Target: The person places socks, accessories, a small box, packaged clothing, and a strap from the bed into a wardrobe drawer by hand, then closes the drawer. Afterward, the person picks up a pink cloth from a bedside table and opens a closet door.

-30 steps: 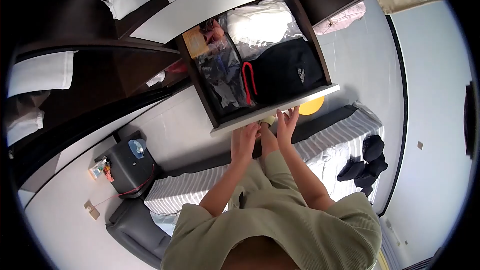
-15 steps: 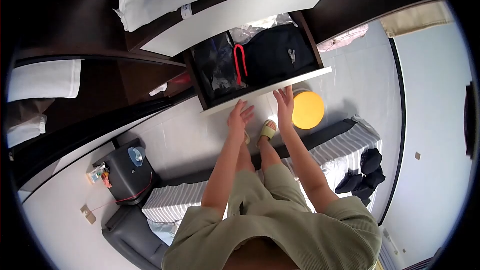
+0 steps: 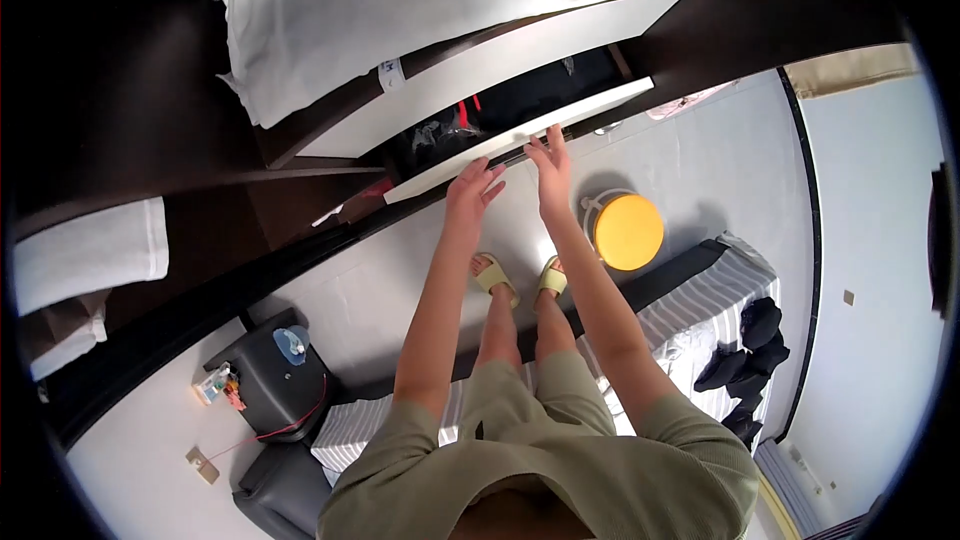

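Observation:
A white-fronted drawer (image 3: 520, 137) stands partly out of the dark cabinet. Inside it a narrow strip of black cloth (image 3: 540, 90), a red band (image 3: 464, 114) and clear plastic wrapping (image 3: 432, 134) show; the rest is hidden under the upper white panel (image 3: 480, 65). My left hand (image 3: 473, 190) is at the drawer front's lower edge, fingers apart and holding nothing. Beside it on the right, my right hand (image 3: 550, 168) touches or nearly touches the same front, its fingers also spread and empty.
White cloth (image 3: 400, 10) lies on the surface above the drawer. A yellow round stool (image 3: 628, 232) stands on the floor at right. Behind my legs are a striped bed (image 3: 690, 290) with black items (image 3: 745, 370), and a black bedside cabinet (image 3: 280, 380).
The drawer has slid inward, covering most of its contents. Both my hands have moved forward with it. My feet and the yellow stool have come more fully into view.

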`<action>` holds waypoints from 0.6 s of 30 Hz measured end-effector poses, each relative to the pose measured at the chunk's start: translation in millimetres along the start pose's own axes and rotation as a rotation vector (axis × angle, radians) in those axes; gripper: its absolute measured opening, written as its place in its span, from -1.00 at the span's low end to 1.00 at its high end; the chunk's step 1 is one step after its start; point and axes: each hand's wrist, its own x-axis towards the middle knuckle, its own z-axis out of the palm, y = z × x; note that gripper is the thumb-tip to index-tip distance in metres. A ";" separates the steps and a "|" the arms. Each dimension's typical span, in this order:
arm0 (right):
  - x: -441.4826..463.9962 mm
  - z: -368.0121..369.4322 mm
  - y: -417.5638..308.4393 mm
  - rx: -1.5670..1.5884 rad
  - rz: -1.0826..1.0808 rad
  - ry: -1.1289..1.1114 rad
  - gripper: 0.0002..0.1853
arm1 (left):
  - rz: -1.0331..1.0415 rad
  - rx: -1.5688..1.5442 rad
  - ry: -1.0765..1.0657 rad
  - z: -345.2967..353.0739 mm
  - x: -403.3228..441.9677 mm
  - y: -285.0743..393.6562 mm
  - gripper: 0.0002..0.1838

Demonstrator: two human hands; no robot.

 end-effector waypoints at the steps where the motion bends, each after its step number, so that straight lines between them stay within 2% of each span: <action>1: 2.4 6.9 1.9 0.009 0.007 -0.007 -0.23 | 0.002 -0.008 0.001 -0.2 4.0 4.8 -0.71; 13: 44.3 52.5 18.9 0.056 0.039 -0.072 -0.30 | 0.072 -0.175 -0.165 -12.7 59.9 35.7 -0.65; 18: 52.9 62.2 18.8 0.038 0.042 -0.048 -0.23 | 0.076 -0.199 -0.192 -17.6 72.1 37.3 -0.59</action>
